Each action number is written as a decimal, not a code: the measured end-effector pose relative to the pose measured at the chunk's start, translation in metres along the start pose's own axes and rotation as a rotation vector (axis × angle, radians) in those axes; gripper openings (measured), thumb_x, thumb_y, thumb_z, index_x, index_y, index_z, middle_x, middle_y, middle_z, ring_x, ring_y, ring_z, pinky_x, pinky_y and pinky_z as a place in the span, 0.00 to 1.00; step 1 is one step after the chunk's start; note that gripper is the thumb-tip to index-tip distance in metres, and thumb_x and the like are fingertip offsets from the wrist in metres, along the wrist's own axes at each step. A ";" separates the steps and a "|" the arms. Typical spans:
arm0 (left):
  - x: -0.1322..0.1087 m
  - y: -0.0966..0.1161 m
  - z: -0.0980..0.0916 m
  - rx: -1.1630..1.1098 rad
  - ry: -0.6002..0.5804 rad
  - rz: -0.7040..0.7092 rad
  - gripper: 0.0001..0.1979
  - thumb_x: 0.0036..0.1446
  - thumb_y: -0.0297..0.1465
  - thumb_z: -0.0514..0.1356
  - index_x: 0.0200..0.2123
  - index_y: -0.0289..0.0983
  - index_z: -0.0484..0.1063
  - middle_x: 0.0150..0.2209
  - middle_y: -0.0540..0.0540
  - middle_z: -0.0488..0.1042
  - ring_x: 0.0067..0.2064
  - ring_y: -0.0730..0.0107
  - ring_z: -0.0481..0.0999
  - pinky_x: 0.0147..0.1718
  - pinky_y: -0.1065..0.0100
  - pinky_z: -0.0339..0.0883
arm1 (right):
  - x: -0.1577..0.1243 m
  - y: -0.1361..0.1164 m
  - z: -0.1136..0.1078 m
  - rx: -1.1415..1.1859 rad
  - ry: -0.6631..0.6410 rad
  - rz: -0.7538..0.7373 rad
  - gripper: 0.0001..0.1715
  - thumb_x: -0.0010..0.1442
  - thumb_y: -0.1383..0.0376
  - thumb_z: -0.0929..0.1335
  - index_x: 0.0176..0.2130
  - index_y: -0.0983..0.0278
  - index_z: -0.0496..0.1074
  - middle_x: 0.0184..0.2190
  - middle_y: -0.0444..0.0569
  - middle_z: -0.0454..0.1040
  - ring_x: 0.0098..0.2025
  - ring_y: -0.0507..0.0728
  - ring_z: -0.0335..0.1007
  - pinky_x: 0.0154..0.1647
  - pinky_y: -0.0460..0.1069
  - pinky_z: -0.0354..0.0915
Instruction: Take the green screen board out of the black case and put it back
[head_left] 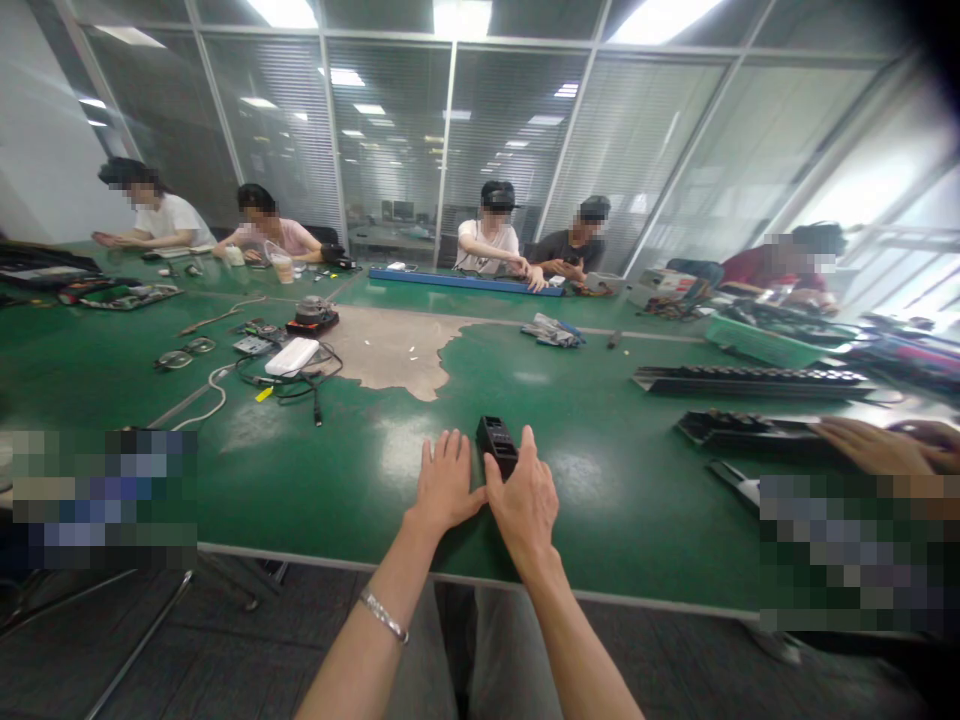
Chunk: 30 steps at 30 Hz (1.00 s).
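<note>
A small black oblong device [495, 438] with recessed slots on its upper face lies on the green tabletop [345, 500], straight in front of me. My right hand [529, 505] grips its near end, the thumb on its left side and the fingers along its right. Part of the device is hidden under that hand. Flat on the table to the left rests my left hand [444, 485], fingers stretched out and holding nothing. Its thumb reaches across to the right thumb, close to the device.
A white power bank [292, 357] with black cables, glasses [184, 353] and gloves [553, 331] lie beyond my hands. Long black strips [750, 381] and a green basket [776, 340] are at right, near another person's hand [874, 447]. Several people sit across the table.
</note>
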<state>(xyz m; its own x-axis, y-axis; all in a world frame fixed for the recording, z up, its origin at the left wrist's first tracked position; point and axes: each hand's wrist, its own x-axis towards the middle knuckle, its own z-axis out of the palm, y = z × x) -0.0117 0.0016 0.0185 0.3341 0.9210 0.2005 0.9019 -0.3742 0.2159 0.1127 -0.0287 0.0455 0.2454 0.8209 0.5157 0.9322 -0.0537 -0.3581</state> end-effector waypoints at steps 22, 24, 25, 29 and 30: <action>-0.001 0.002 -0.003 -0.027 -0.010 -0.008 0.42 0.56 0.49 0.51 0.68 0.31 0.48 0.69 0.36 0.49 0.70 0.47 0.43 0.66 0.45 0.35 | -0.003 0.011 0.008 0.074 -0.050 0.017 0.52 0.60 0.47 0.64 0.68 0.73 0.41 0.57 0.66 0.68 0.50 0.67 0.69 0.48 0.56 0.63; -0.002 0.002 -0.004 -0.029 -0.010 -0.005 0.42 0.57 0.50 0.51 0.68 0.31 0.48 0.69 0.35 0.49 0.70 0.47 0.43 0.66 0.45 0.35 | -0.002 0.010 0.006 0.078 -0.059 0.015 0.51 0.61 0.48 0.64 0.69 0.73 0.41 0.55 0.66 0.69 0.49 0.66 0.69 0.48 0.56 0.63; -0.002 0.002 -0.005 -0.031 -0.008 -0.001 0.42 0.57 0.50 0.50 0.68 0.31 0.48 0.69 0.35 0.49 0.70 0.46 0.43 0.66 0.45 0.35 | -0.002 0.009 0.005 0.076 -0.065 0.014 0.50 0.61 0.49 0.64 0.68 0.73 0.41 0.54 0.65 0.70 0.49 0.66 0.70 0.47 0.56 0.63; -0.004 0.002 -0.008 -0.030 -0.009 0.010 0.43 0.57 0.52 0.50 0.68 0.31 0.48 0.69 0.36 0.49 0.70 0.46 0.44 0.66 0.44 0.35 | 0.000 0.007 0.003 0.050 -0.085 0.010 0.48 0.60 0.53 0.65 0.68 0.72 0.42 0.52 0.63 0.72 0.48 0.66 0.71 0.47 0.55 0.63; -0.004 0.002 -0.008 -0.026 -0.011 0.010 0.43 0.57 0.52 0.50 0.68 0.32 0.48 0.69 0.37 0.49 0.70 0.46 0.43 0.66 0.43 0.35 | 0.001 0.007 0.003 0.043 -0.086 0.012 0.48 0.60 0.53 0.65 0.68 0.72 0.43 0.52 0.63 0.72 0.48 0.66 0.71 0.47 0.55 0.63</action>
<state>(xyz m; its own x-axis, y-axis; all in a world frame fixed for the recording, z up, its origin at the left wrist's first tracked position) -0.0132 -0.0037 0.0261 0.3464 0.9181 0.1928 0.8910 -0.3862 0.2387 0.1181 -0.0266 0.0407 0.2313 0.8663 0.4427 0.9166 -0.0415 -0.3978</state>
